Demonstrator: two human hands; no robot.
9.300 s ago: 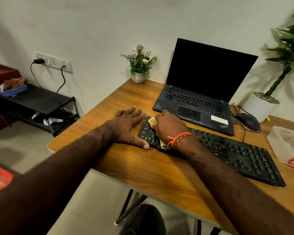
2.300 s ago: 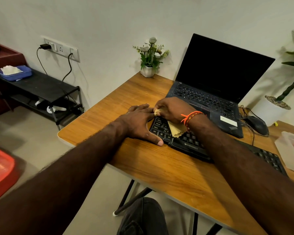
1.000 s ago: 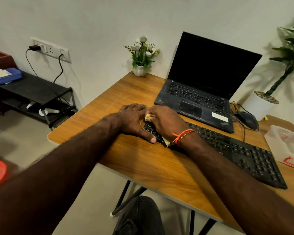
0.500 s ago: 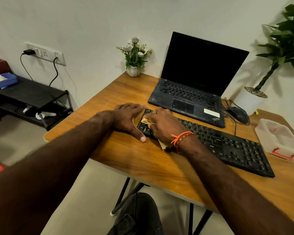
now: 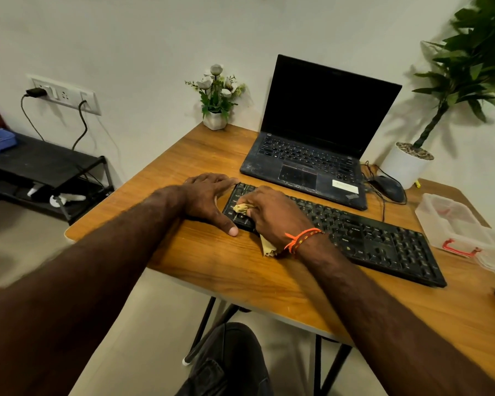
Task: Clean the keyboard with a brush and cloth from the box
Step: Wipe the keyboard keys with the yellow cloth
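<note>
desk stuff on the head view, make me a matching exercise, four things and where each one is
Things:
1. cloth
2. laptop
3. mouse
4. plastic box

Places:
A. open, behind the keyboard
B. right end of the table
C. held in the right hand on the keys
D. beside the white plant pot

Pairs: 1-C, 2-A, 3-D, 4-B

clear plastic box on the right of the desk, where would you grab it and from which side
Take the clear plastic box by its long side walls, coming straight down from above. It sits upright with its open top facing up, so the rim is exposed. The keyboard lies close on its left, and the right hand, holding the cloth, is nearer. The red handle looks too thin to trust.
</note>
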